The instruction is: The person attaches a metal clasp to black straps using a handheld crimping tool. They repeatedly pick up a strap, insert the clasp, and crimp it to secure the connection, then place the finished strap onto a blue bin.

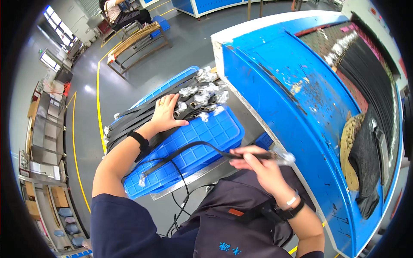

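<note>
Left hand (165,115) splayed over heaped black strips (137,116), apparently steadying them atop the blue crate (215,129); right hand (260,167) grips one loose strip (185,148) near an end, its length trailing across the crate.

Yellow lines (98,99) run on the grey floor (189,47) — farther away sits a person (126,17), and windows (56,19) shine at left.
</note>
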Available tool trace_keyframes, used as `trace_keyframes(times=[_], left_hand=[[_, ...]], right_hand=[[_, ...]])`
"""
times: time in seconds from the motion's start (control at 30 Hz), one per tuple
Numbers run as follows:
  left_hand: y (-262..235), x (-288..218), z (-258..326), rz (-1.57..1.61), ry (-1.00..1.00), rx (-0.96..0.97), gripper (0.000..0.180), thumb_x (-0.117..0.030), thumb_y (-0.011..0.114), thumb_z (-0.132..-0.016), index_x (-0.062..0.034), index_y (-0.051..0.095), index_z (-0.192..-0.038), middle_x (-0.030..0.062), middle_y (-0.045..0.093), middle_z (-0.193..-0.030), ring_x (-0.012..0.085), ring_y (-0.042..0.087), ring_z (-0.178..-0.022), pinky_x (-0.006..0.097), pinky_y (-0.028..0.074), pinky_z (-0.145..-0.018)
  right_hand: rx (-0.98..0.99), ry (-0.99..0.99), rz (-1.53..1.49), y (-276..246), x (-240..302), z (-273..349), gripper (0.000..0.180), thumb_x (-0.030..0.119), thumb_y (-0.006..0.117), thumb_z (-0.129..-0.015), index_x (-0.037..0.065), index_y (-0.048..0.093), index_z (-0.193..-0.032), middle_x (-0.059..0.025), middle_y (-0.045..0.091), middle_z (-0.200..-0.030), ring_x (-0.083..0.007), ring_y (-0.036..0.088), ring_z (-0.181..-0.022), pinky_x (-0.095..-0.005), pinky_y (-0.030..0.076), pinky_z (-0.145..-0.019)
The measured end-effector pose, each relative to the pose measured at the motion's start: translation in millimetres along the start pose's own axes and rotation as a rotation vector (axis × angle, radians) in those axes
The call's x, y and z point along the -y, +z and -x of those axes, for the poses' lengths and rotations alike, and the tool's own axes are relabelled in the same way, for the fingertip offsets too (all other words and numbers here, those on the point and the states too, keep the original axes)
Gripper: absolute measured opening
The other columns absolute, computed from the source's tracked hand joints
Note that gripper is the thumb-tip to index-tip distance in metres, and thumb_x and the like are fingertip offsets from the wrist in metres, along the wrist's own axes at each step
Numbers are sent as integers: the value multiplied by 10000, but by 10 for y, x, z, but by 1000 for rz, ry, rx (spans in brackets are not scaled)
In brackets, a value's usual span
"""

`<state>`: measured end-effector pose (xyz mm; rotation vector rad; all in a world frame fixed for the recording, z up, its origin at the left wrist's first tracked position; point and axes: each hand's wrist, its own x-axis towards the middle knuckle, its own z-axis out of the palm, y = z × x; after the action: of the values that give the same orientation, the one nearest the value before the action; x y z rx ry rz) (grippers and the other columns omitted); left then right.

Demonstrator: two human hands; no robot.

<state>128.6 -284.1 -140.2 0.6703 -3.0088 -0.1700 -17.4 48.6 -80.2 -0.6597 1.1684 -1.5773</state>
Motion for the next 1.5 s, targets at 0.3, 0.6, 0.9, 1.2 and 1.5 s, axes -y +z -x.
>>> trace_keyframes(times=[0.3,0.6,0.9,1.2,1.5], left_hand=[[4,176,-8,-11,-70,85,1065,-730,607,-576,-90,269,-1357,288,176,-1394,436,154,-1310,618,133,-1007],[-84,-68,209,21,-21,118,1176,-681,665,-552,-106,118,-1420,315,183,-1380,466,191,-1289,620,152,-1005],[-135,310,157,62,118,18,951,-483,744,-545,15,383,-1271,218,301,-1336,388,282,-1255,520,216,-1022],[-146,352,135,24,-116,176,1014,-598,710,-552,-191,273,-1372,283,109,-1428,481,185,-1288,604,220,-972],[-85,268,221,14,-69,-3,1070,-547,723,-542,25,277,-1329,214,429,-1189,353,415,-1105,478,294,-928]], right_hand=[[-213,312,-195,171,-682,-1304,265,222,482,-923,-25,506,-1018,-156,592,-963,-254,638,-859,-319,532,-724],[-203,380,-211,421,-925,-1800,271,170,511,-897,-84,498,-991,-199,589,-935,-303,634,-872,-340,535,-737],[-30,-54,1135,269,-205,-1655,283,230,507,-875,0,613,-747,-99,624,-635,-284,620,-611,-373,479,-571],[-31,-646,1468,215,-281,-2598,239,145,665,-731,44,598,-937,-101,554,-971,-280,497,-980,-401,374,-879],[186,-569,1730,272,-38,-2699,242,213,694,-710,57,594,-866,-87,537,-903,-252,495,-936,-371,374,-849]])
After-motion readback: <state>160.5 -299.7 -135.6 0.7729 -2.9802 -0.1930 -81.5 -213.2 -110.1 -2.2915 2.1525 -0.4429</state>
